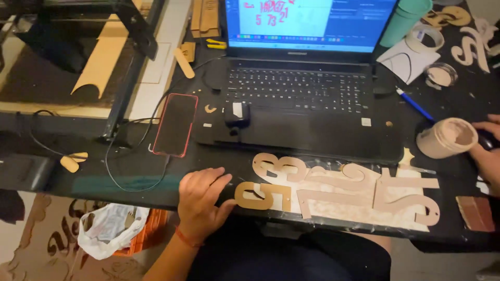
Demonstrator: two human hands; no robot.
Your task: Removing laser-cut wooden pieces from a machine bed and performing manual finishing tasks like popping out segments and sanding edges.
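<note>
**A:** What sits nearest the person, counting outward from the laptop (307, 99)?

**B:** Item one: left hand (200, 200), at the table's near edge, below the laptop's front left corner. Fingers loosely spread and flat on the black table (130, 182), thumb touching the left end of a brown cut-out numeral (262, 196). It pinches nothing.

**A:** And beside that numeral?

**B:** Item two: a row of paler cut-out numerals (359, 195), lying flat along the near edge, just in front of the laptop and running rightward. Some overlap one another.

**A:** The other hand?

**B:** Item three: right hand (488, 156), right of the laptop, partly cut off by the frame. It curls over a dark object (488, 139) which I cannot identify; how tight the grasp is, I cannot tell. Touching it on the laptop side, a beige cup-like container (447, 138) lying on its side.

**A:** Left of the laptop?

**B:** Item four: a phone in a red case (175, 125), screen dark, cable trailing from it toward the near edge.

**A:** Farther back?

**B:** Item five: a blue pen (415, 104) just right of the keyboard. Item six: a green tumbler (405, 21) beside the screen's right edge. Item seven: a roll of tape (424, 36) and more wooden cut-outs (469, 49) beyond the tumbler, far right. Item eight: a black-framed machine (78, 52) holding a board, well left of the screen.
</note>
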